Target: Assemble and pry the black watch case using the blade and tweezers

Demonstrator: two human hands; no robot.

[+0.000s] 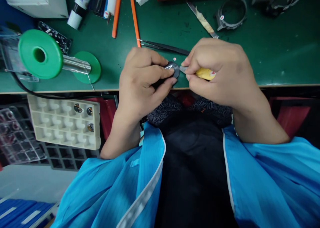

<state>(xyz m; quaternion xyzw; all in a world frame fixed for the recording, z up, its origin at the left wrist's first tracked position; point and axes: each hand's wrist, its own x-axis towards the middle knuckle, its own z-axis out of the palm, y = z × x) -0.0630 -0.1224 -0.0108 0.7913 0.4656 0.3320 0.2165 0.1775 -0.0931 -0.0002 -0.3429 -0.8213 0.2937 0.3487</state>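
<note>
Near the front edge of the green bench, my left hand (pixel 147 80) pinches a small dark round watch part (pixel 176 70) with a shiny face; my fingers cover much of it. My right hand (pixel 215 65) is closed round a knife with a yellow handle (pixel 205 74). Its short grey blade (pixel 183 69) points left at the rim of the round part; I cannot tell whether they touch. Just beyond my hands lie black tweezers (pixel 165 47) and a tiny white sticker with a red mark (pixel 174 59).
A solder spool (pixel 40 54) with green flanges stands at left. Orange sticks (pixel 135 20), a tape-wrapped blade (pixel 203 20) and a watch case (pixel 231 15) lie farther back. A cream compartment tray (pixel 65 121) holding several small parts sits below the bench edge.
</note>
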